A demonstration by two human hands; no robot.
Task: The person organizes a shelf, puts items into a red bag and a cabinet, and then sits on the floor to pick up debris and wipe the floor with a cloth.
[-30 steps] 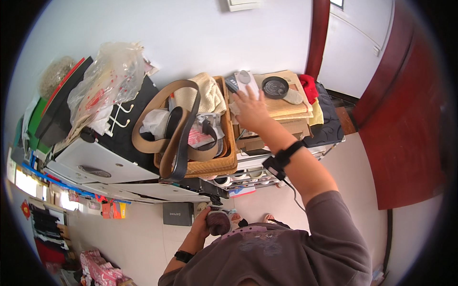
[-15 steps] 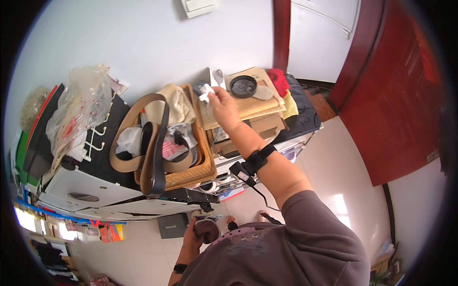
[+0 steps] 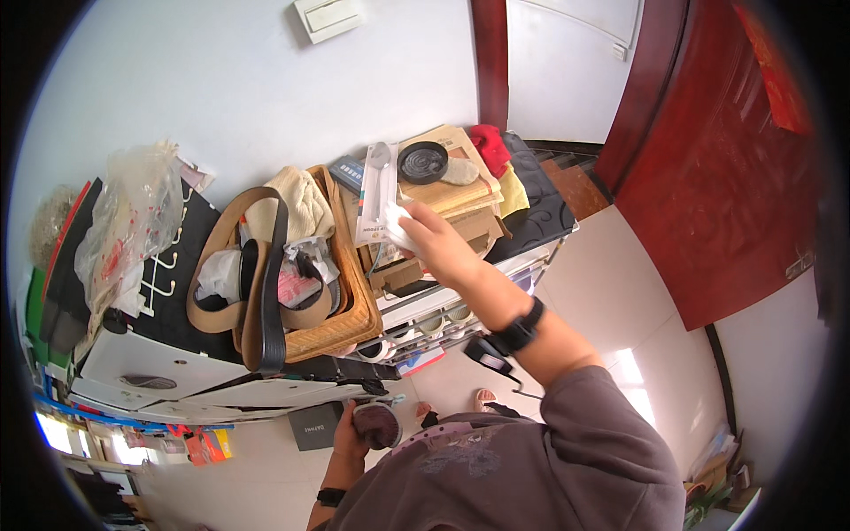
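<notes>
Fingers [image 3: 416, 215] of the right hand [image 3: 441, 250] are clamped on a crumpled, white, tissue-like wad [image 3: 397, 232], over the near left part of a stack of brown cardboard [image 3: 476, 189]. Low in front of the body, the left hand [image 3: 350, 435] has its fingers closed around a rounded, dark maroon item [image 3: 379, 427] with a greyish rim; its exact kind is unclear. The soft wad seems best pinched lightly and lifted straight up, since a flat white package [image 3: 370, 209] bearing a grey spoon-like shape lies right behind it and could be dragged along; whether they touch cannot be told. Right of the package sit a shallow round black dish [image 3: 423, 163] and an oval beige pad [image 3: 460, 172], both easy to knock. Leftward, a brown wicker basket [image 3: 357, 320] holds a cream knitted cloth [image 3: 303, 202]; a looped tan-and-black belt [image 3: 276, 292] crowds that side. Red cloth [image 3: 490, 149] and yellow cloth [image 3: 513, 193] lie at the cardboard's right.
</notes>
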